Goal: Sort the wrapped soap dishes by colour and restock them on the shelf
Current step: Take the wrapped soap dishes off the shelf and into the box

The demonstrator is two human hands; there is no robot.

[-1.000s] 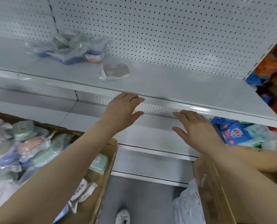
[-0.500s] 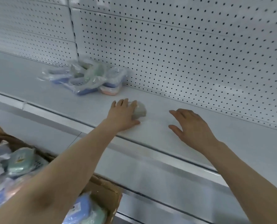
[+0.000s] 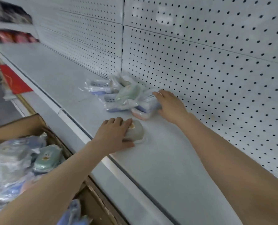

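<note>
On the grey metal shelf (image 3: pixel 175 159) lies a single grey wrapped soap dish (image 3: pixel 137 130), and my left hand (image 3: pixel 114 135) lies over its left side with the fingers curled on it. Behind it, against the pegboard, sits a loose pile of wrapped soap dishes (image 3: pixel 118 96) in blue, green and pink. My right hand (image 3: pixel 170 106) rests against the right side of that pile, touching a blue-and-white wrapped dish (image 3: pixel 147 101) with the fingers spread. A pink dish (image 3: pixel 139 113) pokes out at the pile's near edge.
A cardboard box (image 3: pixel 29 124) at lower left holds several more wrapped soap dishes (image 3: pixel 45 158) in green and blue. The white pegboard wall (image 3: pixel 216 70) backs the shelf. A red sign (image 3: pixel 13 78) and blurred goods show at far left.
The view has moved closer and turned left. My right hand went from the bare shelf to the right side of the pile. My left hand stays on the grey dish.
</note>
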